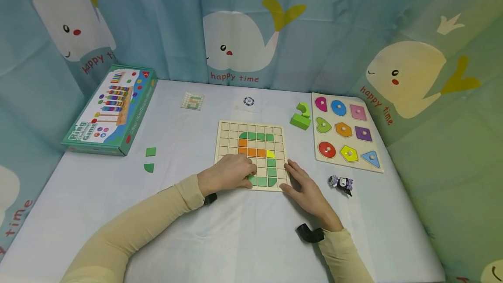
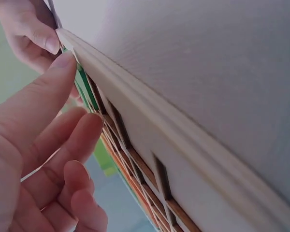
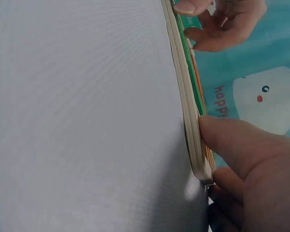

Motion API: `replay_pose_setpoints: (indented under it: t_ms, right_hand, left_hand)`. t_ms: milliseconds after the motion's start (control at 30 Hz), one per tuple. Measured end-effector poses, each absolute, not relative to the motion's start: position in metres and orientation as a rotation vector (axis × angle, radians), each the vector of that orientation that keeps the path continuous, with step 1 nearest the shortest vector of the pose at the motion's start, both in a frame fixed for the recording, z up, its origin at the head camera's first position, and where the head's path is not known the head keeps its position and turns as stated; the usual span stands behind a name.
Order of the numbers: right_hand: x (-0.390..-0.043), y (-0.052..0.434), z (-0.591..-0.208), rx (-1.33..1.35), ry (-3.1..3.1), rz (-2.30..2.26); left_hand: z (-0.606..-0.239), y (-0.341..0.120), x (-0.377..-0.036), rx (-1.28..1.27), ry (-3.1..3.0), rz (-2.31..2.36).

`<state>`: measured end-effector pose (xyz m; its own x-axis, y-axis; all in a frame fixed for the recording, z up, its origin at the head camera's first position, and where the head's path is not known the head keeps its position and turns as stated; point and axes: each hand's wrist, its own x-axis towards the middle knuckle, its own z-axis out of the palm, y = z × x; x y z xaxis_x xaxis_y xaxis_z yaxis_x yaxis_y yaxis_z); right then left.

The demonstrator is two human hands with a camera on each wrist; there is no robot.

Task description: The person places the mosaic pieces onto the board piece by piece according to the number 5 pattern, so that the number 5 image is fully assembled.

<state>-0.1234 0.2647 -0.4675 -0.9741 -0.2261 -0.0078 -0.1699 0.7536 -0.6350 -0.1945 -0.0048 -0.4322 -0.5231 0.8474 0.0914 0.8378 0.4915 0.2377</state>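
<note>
A wooden grid board (image 1: pixel 226 135) lies in the middle of the table with green, orange and yellow tiles in its squares. My left hand (image 1: pixel 232 171) is over its lower left part. In the left wrist view, the thumb (image 2: pixel 63 60) touches a green tile (image 2: pixel 85 87) by the near edge, while the other fingers stay loosely bent above the slots. My right hand (image 1: pixel 308 195) holds the board's near right corner, thumb at the front edge and fingers along the right side. Two loose green tiles (image 1: pixel 151 151) lie left of the board.
A boxed ring game (image 1: pixel 110 112) stands back left. Behind the board lie a pattern card (image 1: pixel 192 101) and a round chip (image 1: pixel 249 101). Right are green blocks (image 1: pixel 300 121), a knobbed shape puzzle (image 1: pixel 334 139) and a small figurine (image 1: pixel 341 183). Curtains (image 1: pixel 251 34) enclose the table.
</note>
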Motion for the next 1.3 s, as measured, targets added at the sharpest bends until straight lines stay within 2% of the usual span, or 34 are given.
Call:
replay_pose_setpoints:
  t_ms: [300, 667, 900, 1300]
  right_hand:
    - [-0.123, 0.264, -0.469, -0.331, 2.872, -1.029]
    - [-0.124, 0.265, -0.468, -0.330, 2.869, -1.020]
    - [-0.123, 0.265, -0.467, -0.327, 2.862, -1.022]
    - [-0.123, 0.266, -0.469, -0.351, 2.869, -1.033]
  left_hand:
    - [-0.426, -0.039, -0.200, 1.474, 2.595, 0.598]
    - [-0.427, -0.160, -0.206, 1.143, 2.801, 0.699]
    - [-0.428, -0.227, -0.196, 0.823, 2.843, 0.755]
    - [-0.438, -0.261, -0.184, 0.752, 2.853, 0.653]
